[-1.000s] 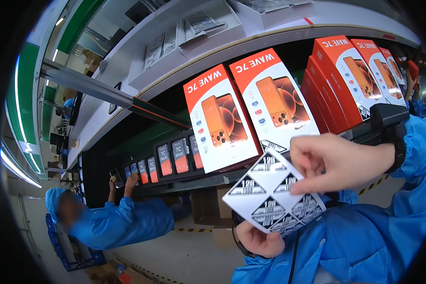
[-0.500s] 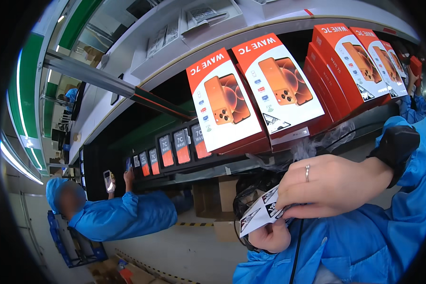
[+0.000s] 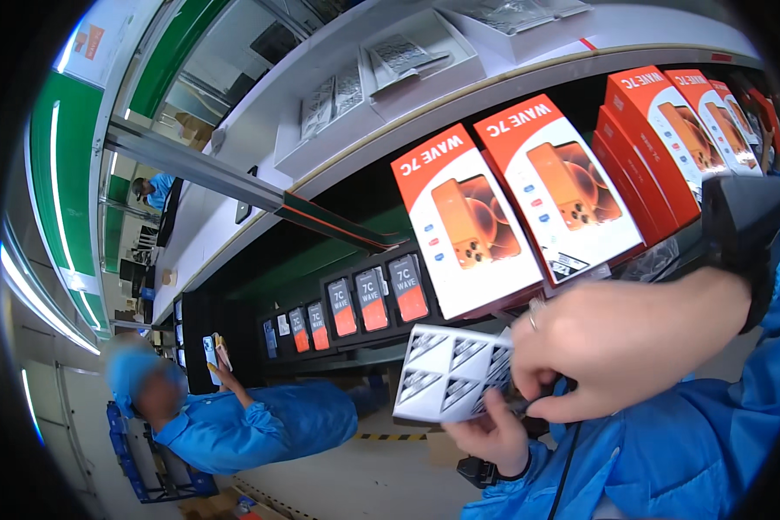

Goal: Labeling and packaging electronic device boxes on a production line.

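Note:
My left hand (image 3: 498,438) holds a white sheet of labels (image 3: 446,368) from below, its thumb on the face. Black-and-white triangular patterns cover the sheet, which is slightly blurred. My right hand (image 3: 628,342), with a ring on one finger, has its fingers curled at the sheet's right edge; whatever they pinch is hidden. Just beyond the sheet stand two white-and-orange phone boxes, a left box (image 3: 464,234) and a right box (image 3: 572,195). A black-and-white label (image 3: 572,263) sits on the lower corner of the right box, while no such label shows on the left one.
More phone boxes (image 3: 646,165) stand to the right. Phones (image 3: 373,299) lie in black trays along the line at left, where a co-worker in blue (image 3: 243,425) holds a phone (image 3: 211,357). White trays (image 3: 416,65) with packets sit on the shelf above. A dark cable (image 3: 566,468) hangs before me.
The sheet has swung leftward and now shows a broad patterned face. My right hand has moved slightly right. The view has shifted, and the co-worker's hands have come together at a phone.

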`<action>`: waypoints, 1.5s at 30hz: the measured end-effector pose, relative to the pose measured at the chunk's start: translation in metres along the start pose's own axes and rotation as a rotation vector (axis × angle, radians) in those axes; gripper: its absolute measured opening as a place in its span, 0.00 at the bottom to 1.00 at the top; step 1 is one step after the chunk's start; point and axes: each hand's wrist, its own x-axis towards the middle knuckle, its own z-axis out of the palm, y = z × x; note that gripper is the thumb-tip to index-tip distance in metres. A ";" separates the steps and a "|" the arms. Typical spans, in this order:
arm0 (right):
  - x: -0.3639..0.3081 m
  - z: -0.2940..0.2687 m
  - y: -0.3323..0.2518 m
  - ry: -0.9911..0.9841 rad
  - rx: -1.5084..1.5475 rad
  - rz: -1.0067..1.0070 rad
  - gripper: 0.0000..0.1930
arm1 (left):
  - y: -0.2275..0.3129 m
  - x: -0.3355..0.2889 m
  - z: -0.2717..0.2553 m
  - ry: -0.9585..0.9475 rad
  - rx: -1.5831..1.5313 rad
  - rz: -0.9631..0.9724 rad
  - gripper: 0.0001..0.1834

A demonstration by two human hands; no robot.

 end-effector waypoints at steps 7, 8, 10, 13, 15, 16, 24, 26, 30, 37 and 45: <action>0.072 -0.026 0.039 0.166 0.078 0.174 0.09 | -0.029 0.022 -0.036 0.132 0.037 0.072 0.34; 0.073 -0.028 0.038 0.157 0.075 0.178 0.09 | -0.031 0.024 -0.037 0.140 0.035 0.065 0.34; 0.073 -0.031 0.033 0.066 -0.053 0.289 0.10 | -0.034 0.027 -0.039 0.125 0.057 0.072 0.33; 0.072 -0.032 0.032 0.055 -0.005 0.342 0.10 | -0.038 0.030 -0.041 0.119 0.068 0.048 0.32; 0.071 -0.033 0.032 0.065 0.045 0.381 0.10 | -0.040 0.033 -0.041 0.137 0.056 0.040 0.32; 0.072 -0.033 0.031 0.057 0.057 0.385 0.10 | -0.040 0.033 -0.042 0.162 0.045 0.037 0.32; 0.069 -0.028 0.026 0.098 0.068 0.419 0.09 | -0.045 0.028 -0.053 0.179 0.091 0.029 0.32; 0.069 -0.027 0.027 0.102 -0.007 0.400 0.09 | -0.043 0.028 -0.052 0.223 0.069 0.019 0.31; 0.064 -0.023 0.039 0.250 -0.364 0.180 0.12 | -0.033 0.030 -0.051 0.284 -0.126 -0.052 0.33; -0.012 -0.020 0.039 0.782 -0.293 0.062 0.18 | 0.002 0.091 -0.013 -0.455 -0.832 -0.267 0.41; -0.061 0.024 0.075 0.727 0.701 0.132 0.32 | -0.009 0.098 0.036 -0.383 -0.485 -0.485 0.27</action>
